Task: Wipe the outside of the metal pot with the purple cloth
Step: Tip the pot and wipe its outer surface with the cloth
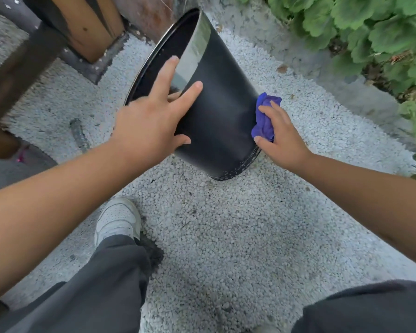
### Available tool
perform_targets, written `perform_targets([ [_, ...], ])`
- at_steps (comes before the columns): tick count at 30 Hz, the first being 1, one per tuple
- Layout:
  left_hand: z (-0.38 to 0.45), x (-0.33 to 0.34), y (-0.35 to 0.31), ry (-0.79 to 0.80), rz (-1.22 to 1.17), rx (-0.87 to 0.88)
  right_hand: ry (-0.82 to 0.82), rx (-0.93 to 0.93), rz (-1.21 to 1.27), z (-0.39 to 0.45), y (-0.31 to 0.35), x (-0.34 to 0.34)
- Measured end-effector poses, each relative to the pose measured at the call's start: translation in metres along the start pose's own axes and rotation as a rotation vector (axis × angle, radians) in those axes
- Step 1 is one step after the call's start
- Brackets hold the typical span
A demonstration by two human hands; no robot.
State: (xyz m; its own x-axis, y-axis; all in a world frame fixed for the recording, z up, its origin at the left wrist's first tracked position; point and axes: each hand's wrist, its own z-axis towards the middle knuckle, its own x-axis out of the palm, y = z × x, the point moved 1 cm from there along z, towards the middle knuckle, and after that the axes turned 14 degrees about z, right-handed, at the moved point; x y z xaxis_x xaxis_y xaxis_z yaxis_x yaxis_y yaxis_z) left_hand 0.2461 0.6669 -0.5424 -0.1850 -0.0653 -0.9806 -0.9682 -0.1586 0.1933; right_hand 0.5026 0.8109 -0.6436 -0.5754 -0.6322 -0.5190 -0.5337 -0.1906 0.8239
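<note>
Gravel ground (226, 236) fills most of the view, pale pebbles, with a concrete strip at far right and green leafy plants (370, 32) beyond it. Wooden furniture legs (89, 27) stand at far left. Metal pot (216, 116) sits centre-far, black outside with a shiny band below the rim, tilted so the open mouth faces far-left and the base edge rests on the gravel nearer the person. Dark grey trousers (106, 284) cover both legs at the near edge; white sneaker (118, 219) is planted near-left of the pot. Left hand (151, 123) lies open, fingers spread flat on the pot's left wall near the rim, thumb against the side. Right hand (281, 138) clutches the bunched purple cloth (264, 116), pressing it against the pot's right wall, low down near the base.
</note>
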Motion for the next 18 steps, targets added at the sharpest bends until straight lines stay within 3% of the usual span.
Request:
perform_targets([
  [4, 0.001, -0.004, 0.000, 0.050, 0.005, -0.006, -0.029, 0.009, 0.050, 0.003, 0.002, 0.001],
  [10, 0.004, 0.010, 0.021, 0.038, -0.073, -0.064, -0.311, 0.160, 0.360, 0.002, 0.022, 0.022],
  [18, 0.007, 0.010, 0.029, 0.049, -0.082, -0.075, -0.510, 0.182, 0.437, -0.022, 0.030, 0.052],
])
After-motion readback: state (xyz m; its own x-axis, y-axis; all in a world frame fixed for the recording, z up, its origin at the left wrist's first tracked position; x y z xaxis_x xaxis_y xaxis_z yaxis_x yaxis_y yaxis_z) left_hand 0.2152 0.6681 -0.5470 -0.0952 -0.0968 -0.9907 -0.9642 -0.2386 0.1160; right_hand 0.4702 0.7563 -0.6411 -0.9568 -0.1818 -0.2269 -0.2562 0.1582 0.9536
